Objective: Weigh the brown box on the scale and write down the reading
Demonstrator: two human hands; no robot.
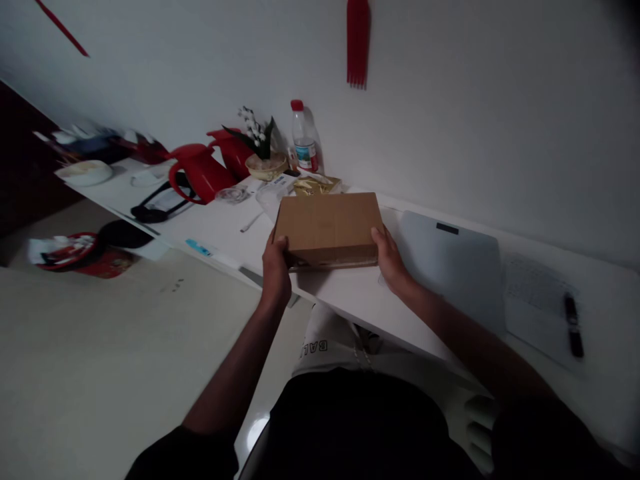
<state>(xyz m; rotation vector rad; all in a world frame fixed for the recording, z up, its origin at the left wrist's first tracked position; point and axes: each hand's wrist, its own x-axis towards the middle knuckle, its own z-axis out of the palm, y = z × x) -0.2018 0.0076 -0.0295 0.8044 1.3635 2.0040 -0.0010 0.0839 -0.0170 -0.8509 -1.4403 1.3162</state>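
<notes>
head view: left hand point(277, 267), right hand point(389, 259) fingers grasping cardboard box point(327, 229) ends near table point(350, 293) front edge.

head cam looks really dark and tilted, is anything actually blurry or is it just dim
Head view: dim overall, corners darkened, horizon tilted, table edge slanting. The cardboard box, gripped by the left hand and right hand, is fairly sharp; the black pen at right is smeared, and the far-left clutter is soft.

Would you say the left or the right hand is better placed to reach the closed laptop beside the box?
Probably the right hand: it grips the cardboard box on the side nearest the laptop; the left hand is across the box.
</notes>
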